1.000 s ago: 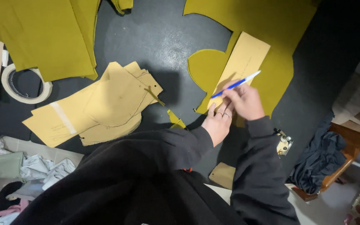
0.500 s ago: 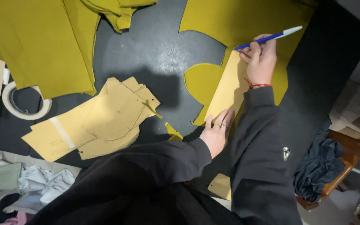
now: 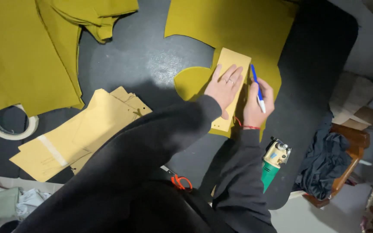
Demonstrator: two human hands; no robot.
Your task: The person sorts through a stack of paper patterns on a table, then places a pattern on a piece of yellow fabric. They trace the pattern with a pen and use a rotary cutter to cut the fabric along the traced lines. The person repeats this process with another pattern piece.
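On a dark worktable (image 3: 121, 64), from tape roll (image 3: 8, 123) and stacked card patterns (image 3: 78, 138), bare tabletop opens toward mustard fabric (image 3: 238, 26); left hand (image 3: 224, 86) presses flat, fingers spread, on a card pattern (image 3: 232, 64), right hand (image 3: 257, 103) pinching a blue pen (image 3: 257, 88) along its right edge, near a cutting tool (image 3: 275, 157).

We see a card template (image 3: 231, 82) lying on cloth (image 3: 247, 30) near the table's (image 3: 152, 60) far right corner, left hand (image 3: 224, 87) flat on it, right hand (image 3: 257, 103) with a pen (image 3: 257, 87) just beside its right edge. More templates (image 3: 78, 133) lie left of centre, tape (image 3: 7, 125) at the left edge, and a cutter (image 3: 273, 162) at the near right edge.
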